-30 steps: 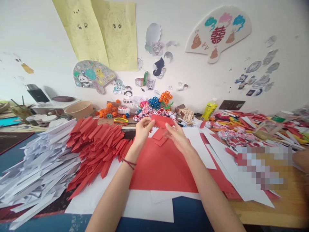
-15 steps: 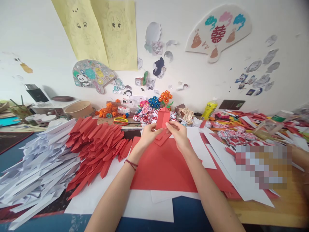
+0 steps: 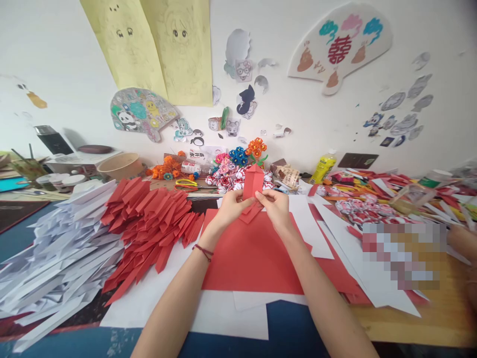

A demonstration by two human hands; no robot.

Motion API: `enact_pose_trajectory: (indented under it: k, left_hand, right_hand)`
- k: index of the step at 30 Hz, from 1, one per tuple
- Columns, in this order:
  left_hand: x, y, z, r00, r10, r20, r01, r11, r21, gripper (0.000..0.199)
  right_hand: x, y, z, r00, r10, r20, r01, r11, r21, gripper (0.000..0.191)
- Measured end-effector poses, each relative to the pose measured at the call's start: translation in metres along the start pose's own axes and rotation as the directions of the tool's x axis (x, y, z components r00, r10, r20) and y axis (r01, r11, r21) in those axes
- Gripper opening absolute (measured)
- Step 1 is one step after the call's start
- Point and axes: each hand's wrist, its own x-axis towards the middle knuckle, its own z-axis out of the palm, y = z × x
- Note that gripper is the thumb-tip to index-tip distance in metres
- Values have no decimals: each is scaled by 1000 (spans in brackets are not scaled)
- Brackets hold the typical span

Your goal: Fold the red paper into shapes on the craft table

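A narrow folded strip of red paper (image 3: 253, 182) stands up between my hands, its top end creased to a point and its lower end spread into a V. My left hand (image 3: 235, 208) pinches its left edge. On the other edge, my right hand (image 3: 275, 205) grips the paper, both thumbs meeting near its middle. Beneath my wrists lies a large red paper sheet (image 3: 253, 258). To the left are a heap of folded red paper pieces (image 3: 149, 219) and a bigger pile of folded white pieces (image 3: 70, 248).
Paper flowers (image 3: 257, 149) and scissors with yellow handles (image 3: 186, 184) lie at the back by the wall. White paper strips (image 3: 346, 243) fan out on the right. Another person's hand (image 3: 464, 241) is at the right edge, beside a blurred patch. A yellow bottle (image 3: 323, 168) stands behind.
My right fingers have closed in towards my left thumb on the red paper strip. The view has shifted slightly; the piles lie as before.
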Motion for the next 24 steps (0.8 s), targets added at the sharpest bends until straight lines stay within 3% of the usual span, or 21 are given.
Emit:
enact_pose_trajectory:
  k: [8,12,13,15,18,21,24]
  left_hand:
    - [1,-1,-1,994,52,-96,-34,982,186,36]
    - [-3,1,2,992,107,-73,-69,913,401,25]
    - [-5,2,2,986,150,-70,-100,878,468,20]
    - [-10,6,3,960,270,-74,-166,760,628,30]
    - [-15,12,1,900,435,20,-251,481,840,34]
    - [-17,15,-2,838,507,202,-372,258,892,25]
    - [-18,17,-6,793,536,292,-439,169,883,27]
  right_hand:
    - [2,0,-1,996,-3,87,3,1000,-2,43]
    - [5,1,-3,1000,18,10,-18,999,-42,40]
    - [6,1,-5,999,37,-24,-38,998,-45,40]
    - [8,3,-9,995,77,-70,-80,996,-42,41]
    - [11,6,-14,995,80,-60,-83,995,-56,41]
    - [12,9,-16,999,40,5,-39,995,-94,43]
    - [11,9,-16,999,12,35,-8,991,-136,44]
